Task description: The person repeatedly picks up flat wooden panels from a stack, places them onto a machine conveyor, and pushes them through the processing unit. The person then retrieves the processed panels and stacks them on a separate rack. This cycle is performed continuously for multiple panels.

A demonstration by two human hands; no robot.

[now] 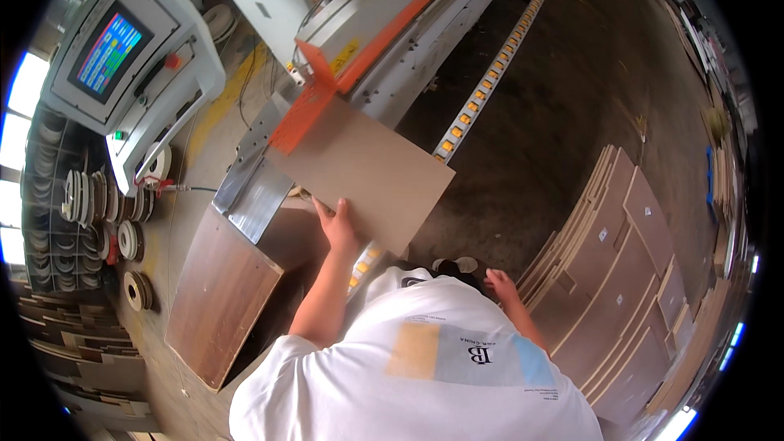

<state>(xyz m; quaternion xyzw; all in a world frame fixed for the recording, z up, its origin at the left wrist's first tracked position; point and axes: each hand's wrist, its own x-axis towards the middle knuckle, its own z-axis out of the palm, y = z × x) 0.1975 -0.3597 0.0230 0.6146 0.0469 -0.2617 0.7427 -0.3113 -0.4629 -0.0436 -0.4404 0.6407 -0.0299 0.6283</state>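
A flat rectangular brown board [376, 167] lies across the feed end of a large machine, its far left corner under an orange perforated guard [306, 110]. My left hand [336, 227] grips the board's near left edge, with the thumb on the upper face and some fingers hidden below. Off to the right, my right hand [501, 286] hangs low beside a leaning stack of brown boards [600, 278]. It holds nothing, its fingers loosely bent, and is apart from the stack.
A control panel with a lit screen [110, 51] stands at the left. A roller rail [490, 82] runs into the distance. Below the machine's metal plate is a wood-faced panel [216, 294]. Edging rolls [135, 290] and stacked strips [82, 351] lie at the left.
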